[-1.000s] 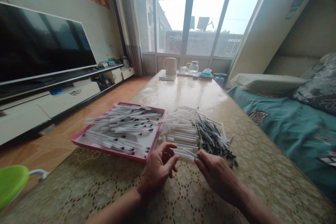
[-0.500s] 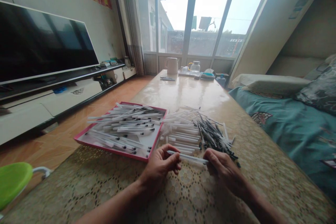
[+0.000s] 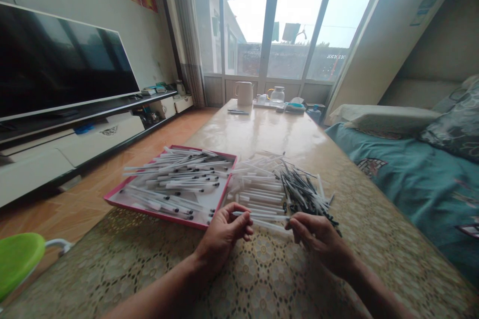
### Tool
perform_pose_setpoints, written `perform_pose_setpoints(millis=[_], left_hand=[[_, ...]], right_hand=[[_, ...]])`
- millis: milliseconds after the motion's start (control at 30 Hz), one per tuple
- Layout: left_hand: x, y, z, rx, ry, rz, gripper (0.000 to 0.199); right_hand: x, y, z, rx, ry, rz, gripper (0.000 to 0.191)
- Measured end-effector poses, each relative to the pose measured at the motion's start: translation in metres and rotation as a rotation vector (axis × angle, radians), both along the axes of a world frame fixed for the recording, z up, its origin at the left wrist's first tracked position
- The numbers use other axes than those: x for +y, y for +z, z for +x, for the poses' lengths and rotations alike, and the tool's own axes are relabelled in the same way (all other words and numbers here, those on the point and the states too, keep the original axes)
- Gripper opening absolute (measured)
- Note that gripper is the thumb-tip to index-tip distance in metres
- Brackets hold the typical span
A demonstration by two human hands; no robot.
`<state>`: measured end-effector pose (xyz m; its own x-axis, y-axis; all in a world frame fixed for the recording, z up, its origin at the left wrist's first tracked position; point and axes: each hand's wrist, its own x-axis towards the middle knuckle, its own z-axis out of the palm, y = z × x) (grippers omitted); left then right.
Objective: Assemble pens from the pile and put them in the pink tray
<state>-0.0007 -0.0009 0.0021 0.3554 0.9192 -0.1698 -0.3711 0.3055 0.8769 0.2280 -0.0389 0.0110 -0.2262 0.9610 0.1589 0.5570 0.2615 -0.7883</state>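
Note:
My left hand point(image 3: 222, 237) and my right hand point(image 3: 318, 239) hover just above the table's near edge, fingers pinched. Between them runs a thin white pen barrel point(image 3: 262, 216), held at both ends. A second white tube point(image 3: 273, 226) lies just below it, near my right fingers. Directly beyond my hands is a loose heap of white pen barrels point(image 3: 258, 189), with a tangle of black-tipped ink refills point(image 3: 301, 192) on its right. To the left, a pink-rimmed tray point(image 3: 149, 213) holds several white pens with black parts.
A lace-patterned cloth point(image 3: 262, 279) covers the near table; its far part is glossy point(image 3: 262, 129). A white kettle point(image 3: 244, 93) and glass jug point(image 3: 277, 95) stand at the far end. A teal-covered bed point(image 3: 411, 184) lies right; a green stool point(image 3: 18, 264) lies left.
My hands have come closer to the table's near edge. The white barrel held between them has shifted slightly, and a second tube now shows below it. The tray and heaps look unmoved.

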Motion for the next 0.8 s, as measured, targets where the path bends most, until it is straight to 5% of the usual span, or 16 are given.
perform_pose_setpoints(millis=[433,800], left_hand=[[-0.0005,-0.0005,-0.0002,0.038,-0.012,0.048,0.032],[0.0006,-0.0026,-0.0003,0.058,-0.002,0.047,0.032]], right_hand=[[-0.0001,0.0001,0.0032,0.036,-0.027,-0.019,0.043],[-0.0001,0.0016,-0.0010,0.091,-0.030,-0.044,0.023]])
